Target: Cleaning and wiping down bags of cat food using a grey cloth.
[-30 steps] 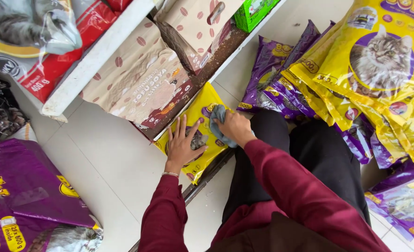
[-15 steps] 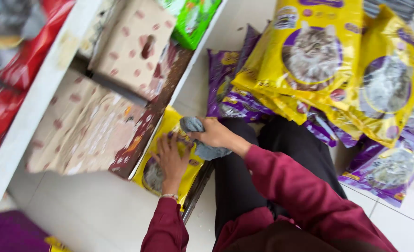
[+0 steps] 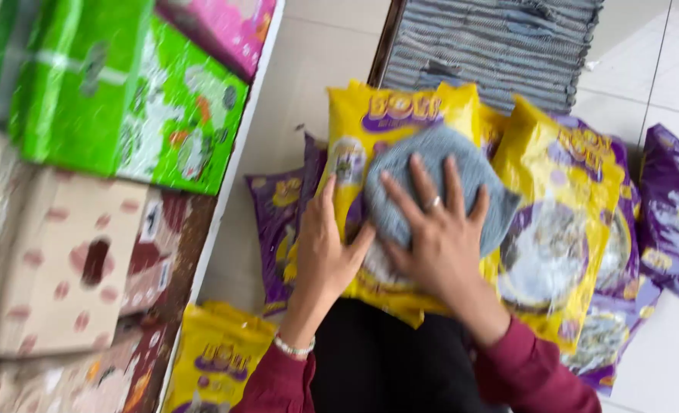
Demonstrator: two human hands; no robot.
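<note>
Grey cloth (image 3: 439,180) sits under the right hand (image 3: 431,237), fingers (image 3: 420,191) spread flat, pressing it onto a yellow pet-food bag (image 3: 385,126) w/ purple print. Left hand (image 3: 325,252) is open too, palm on the bag's left edge just beside the cloth, thumb toward the right hand. Bag's lower part is hidden by both wrists & dark red sleeves (image 3: 538,371). Beyond the fingertips: a grey ribbed stack (image 3: 492,46), cut off at top. Right of the fingers, more yellow and purple bags (image 3: 672,206), overlapping, blurred. Left of them, a shelf edge (image 3: 224,191) w/ green bags (image 3: 125,99) & spotted beige sacks (image 3: 56,260), motion-smeared, hard to make out.
</note>
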